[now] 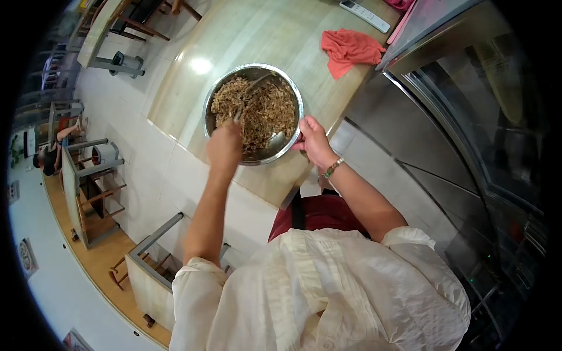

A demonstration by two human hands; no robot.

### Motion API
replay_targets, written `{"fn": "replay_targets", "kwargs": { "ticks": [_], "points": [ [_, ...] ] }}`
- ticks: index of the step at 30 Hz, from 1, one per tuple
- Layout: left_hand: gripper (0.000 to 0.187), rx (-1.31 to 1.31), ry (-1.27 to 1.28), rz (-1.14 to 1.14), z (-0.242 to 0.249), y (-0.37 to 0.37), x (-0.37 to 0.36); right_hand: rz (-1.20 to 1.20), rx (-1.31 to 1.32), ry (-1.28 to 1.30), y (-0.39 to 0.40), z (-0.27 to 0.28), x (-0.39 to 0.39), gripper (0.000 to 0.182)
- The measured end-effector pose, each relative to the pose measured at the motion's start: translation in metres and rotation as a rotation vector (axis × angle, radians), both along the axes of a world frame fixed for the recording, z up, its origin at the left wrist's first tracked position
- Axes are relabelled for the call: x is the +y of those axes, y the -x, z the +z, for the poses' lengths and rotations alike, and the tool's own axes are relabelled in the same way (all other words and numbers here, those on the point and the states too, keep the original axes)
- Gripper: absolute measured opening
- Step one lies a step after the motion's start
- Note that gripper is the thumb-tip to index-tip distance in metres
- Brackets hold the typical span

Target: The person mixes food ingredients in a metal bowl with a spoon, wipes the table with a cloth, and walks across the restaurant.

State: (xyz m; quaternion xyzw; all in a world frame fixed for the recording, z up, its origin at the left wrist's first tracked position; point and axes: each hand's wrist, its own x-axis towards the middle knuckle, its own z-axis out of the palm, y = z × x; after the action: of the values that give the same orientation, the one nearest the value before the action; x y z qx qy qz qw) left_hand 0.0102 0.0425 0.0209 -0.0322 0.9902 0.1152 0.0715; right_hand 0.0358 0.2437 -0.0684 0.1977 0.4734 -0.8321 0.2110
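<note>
A round steel bowl [300, 108] stands on the pale wooden table, filled with a brown, crumbly mixture [275, 111]. My left hand [225, 144] is over the bowl's near left side, its fingers closed around a thin metal utensil [238, 111] that reaches into the mixture. The utensil's far end is partly buried. At the near right of the bowl, the shiny head of a metal spoon [277, 140] lies in the mixture. My right hand [316, 140], with a beaded bracelet above it, grips the rim at the right, thumb up.
On the table [252, 29] lie a coral cloth [351, 50] and a white remote control [365, 16]. A glass-fronted metal cabinet [421, 128] stands close on the right. To the left are other tables and chairs, bins [105, 154] and a seated person [52, 149].
</note>
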Motion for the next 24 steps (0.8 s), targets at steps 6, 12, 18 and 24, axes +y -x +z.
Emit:
{"fn": "replay_targets", "kwargs": {
  "ticks": [6,12,18,24],
  "points": [
    [0.025,0.152,0.256,-0.388,0.019,-0.063,-0.028,0.003,0.003,0.0,0.001,0.004,0.0,0.021],
    [0.019,0.139,0.208,-0.197,0.008,-0.027,0.006,0.0,-0.012,0.004,0.0,0.003,0.001,0.022],
    [0.017,-0.076,0.25,-0.324,0.041,-0.092,-0.03,0.033,0.005,-0.005,0.003,0.003,0.003,0.022],
    [0.023,-0.397,0.035,-0.155,0.027,-0.074,-0.006,0.044,-0.016,-0.058,0.005,0.008,0.003,0.02]
  ]
}}
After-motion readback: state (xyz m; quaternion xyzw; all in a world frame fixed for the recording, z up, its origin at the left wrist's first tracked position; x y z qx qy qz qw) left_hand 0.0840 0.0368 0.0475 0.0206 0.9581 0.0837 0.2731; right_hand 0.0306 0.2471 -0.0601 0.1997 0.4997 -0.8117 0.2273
